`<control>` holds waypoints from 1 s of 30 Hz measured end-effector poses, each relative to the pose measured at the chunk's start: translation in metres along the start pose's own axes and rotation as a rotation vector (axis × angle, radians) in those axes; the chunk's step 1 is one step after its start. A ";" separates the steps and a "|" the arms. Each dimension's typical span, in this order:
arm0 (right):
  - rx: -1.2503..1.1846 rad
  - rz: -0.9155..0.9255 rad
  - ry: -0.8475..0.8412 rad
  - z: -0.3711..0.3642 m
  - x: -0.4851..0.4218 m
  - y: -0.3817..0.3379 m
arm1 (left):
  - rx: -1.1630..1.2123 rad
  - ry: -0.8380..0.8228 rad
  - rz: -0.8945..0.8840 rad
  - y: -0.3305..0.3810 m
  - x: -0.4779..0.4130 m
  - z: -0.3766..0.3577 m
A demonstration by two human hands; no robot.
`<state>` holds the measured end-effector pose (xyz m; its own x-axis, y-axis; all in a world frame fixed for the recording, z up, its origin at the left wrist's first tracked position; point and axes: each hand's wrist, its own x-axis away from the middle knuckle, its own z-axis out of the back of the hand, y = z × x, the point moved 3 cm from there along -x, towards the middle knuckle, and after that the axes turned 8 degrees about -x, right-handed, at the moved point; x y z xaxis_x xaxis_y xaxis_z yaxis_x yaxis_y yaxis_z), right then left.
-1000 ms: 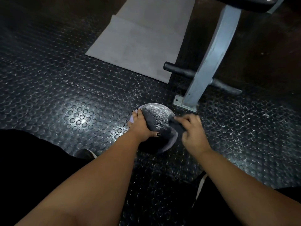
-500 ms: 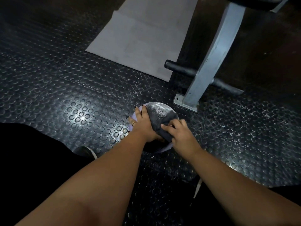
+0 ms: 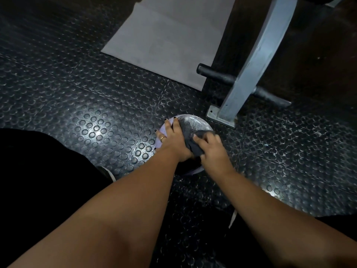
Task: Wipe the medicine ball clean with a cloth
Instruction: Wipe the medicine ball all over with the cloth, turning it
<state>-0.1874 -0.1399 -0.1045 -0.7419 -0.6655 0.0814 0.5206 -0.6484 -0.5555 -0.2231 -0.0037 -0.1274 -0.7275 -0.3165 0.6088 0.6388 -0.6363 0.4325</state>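
A person crouched on a gym floor wipes a medicine ball [image 3: 195,124], just right of centre frame and close beside the foot of a metal post [image 3: 257,55]. Within the past second the right hand [image 3: 212,149], bunching a dark cloth [image 3: 190,143] in curled fingers, has drawn in from the ball's right edge across its top towards the near side. The left hand [image 3: 172,140] has crept slightly higher on the ball's left flank, where it lies flat with fingers spread, steadying rather than gripping. The stroke suggests the crown has now been covered, while the far side and underside probably remain to be done.

The ball is round, its dark top finely grained and catching the light, with a pale lilac band at the rim. The cloth looks soft and crumpled. The floor [image 3: 92,124] is black rubber studded with raised discs, scuffed white at right. A smooth grey mat [image 3: 164,39] lies at upper centre, and a black bar [image 3: 218,74] crosses the painted post.
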 end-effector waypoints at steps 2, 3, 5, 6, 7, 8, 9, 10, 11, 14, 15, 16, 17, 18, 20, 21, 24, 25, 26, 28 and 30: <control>0.024 0.047 -0.044 0.001 0.021 0.008 | -0.010 -0.006 -0.016 0.000 -0.002 0.003; 0.029 0.061 -0.063 0.006 0.028 0.012 | -0.013 -0.008 -0.023 0.001 -0.003 0.004; -0.006 0.069 -0.023 0.015 0.027 0.014 | -0.010 -0.013 -0.025 0.002 -0.004 0.004; -0.030 0.059 0.024 0.019 0.021 0.011 | 0.001 -0.017 -0.021 0.002 -0.004 0.003; -0.045 0.049 0.074 0.023 0.012 0.008 | 0.008 -0.023 -0.016 0.003 -0.004 0.003; -0.042 0.044 0.097 0.025 0.002 0.003 | 0.009 -0.029 -0.009 0.003 -0.004 0.003; -0.021 0.051 0.089 0.024 -0.007 0.000 | 0.003 -0.034 -0.003 0.002 -0.004 0.003; 0.004 0.060 0.048 0.021 -0.012 -0.003 | 0.002 -0.036 0.000 0.002 -0.004 0.004; 0.020 0.070 -0.002 0.017 -0.013 -0.005 | 0.010 -0.037 0.001 0.002 -0.004 0.005; 0.038 0.095 -0.056 0.007 0.001 -0.001 | 0.038 -0.018 -0.011 0.001 -0.007 0.004; 0.051 0.097 -0.065 0.006 0.006 0.002 | 0.040 -0.015 -0.010 0.000 -0.007 0.004; 0.069 0.099 -0.080 0.006 0.010 0.005 | 0.032 -0.015 -0.012 0.000 -0.006 0.003; 0.083 0.108 -0.089 0.008 0.013 0.007 | 0.020 -0.016 -0.017 0.000 -0.005 0.003; 0.084 0.114 -0.091 0.011 0.014 0.007 | 0.011 -0.018 -0.024 0.000 -0.004 0.002; 0.040 0.114 -0.029 0.019 0.011 0.007 | 0.020 -0.027 -0.024 0.000 -0.003 0.002; 0.006 0.103 0.025 0.022 0.007 0.007 | 0.028 -0.033 -0.021 0.001 -0.003 0.001; -0.028 0.037 0.084 0.027 -0.012 -0.003 | 0.029 -0.043 0.001 -0.001 -0.002 0.000; -0.005 0.056 0.045 0.023 -0.016 -0.008 | 0.035 -0.042 0.008 -0.002 -0.002 0.001; 0.024 0.081 -0.002 0.020 -0.015 -0.011 | 0.043 -0.040 0.005 -0.003 -0.001 0.000; 0.057 0.125 -0.063 0.014 -0.008 -0.010 | 0.050 -0.035 -0.006 -0.005 -0.003 0.001; 0.079 0.132 -0.097 0.013 0.005 -0.004 | 0.058 -0.041 -0.008 -0.008 -0.004 0.003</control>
<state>-0.1874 -0.1452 -0.0907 -0.6225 -0.7770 0.0935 0.6452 -0.5771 -0.5006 -0.2245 0.0051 -0.1313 -0.7225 -0.2818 0.6313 0.6474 -0.5962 0.4748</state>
